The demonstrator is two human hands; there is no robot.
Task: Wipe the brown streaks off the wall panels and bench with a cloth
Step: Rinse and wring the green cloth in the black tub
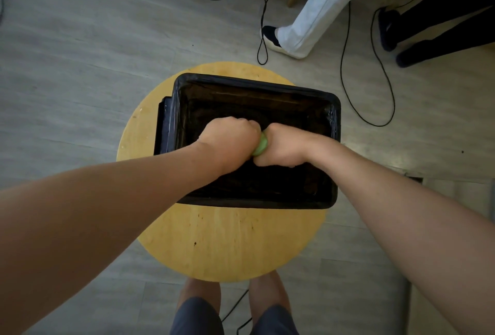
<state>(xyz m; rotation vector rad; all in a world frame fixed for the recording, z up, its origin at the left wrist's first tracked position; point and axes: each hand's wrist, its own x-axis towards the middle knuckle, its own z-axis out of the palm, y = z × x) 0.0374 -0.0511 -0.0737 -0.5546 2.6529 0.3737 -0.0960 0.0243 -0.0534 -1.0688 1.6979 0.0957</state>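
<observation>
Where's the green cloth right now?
In the head view's centre, the green cloth is gripped by the left hand and right hand, over the black bin on the round stool.

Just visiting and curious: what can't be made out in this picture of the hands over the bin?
Head view:
- green cloth: mostly hidden inside the left hand and right hand; only a sliver shows.
- black lined bin: inside too dark to tell any contents.
- bystander in white trousers: body above the leg cut off by the top edge.
</observation>
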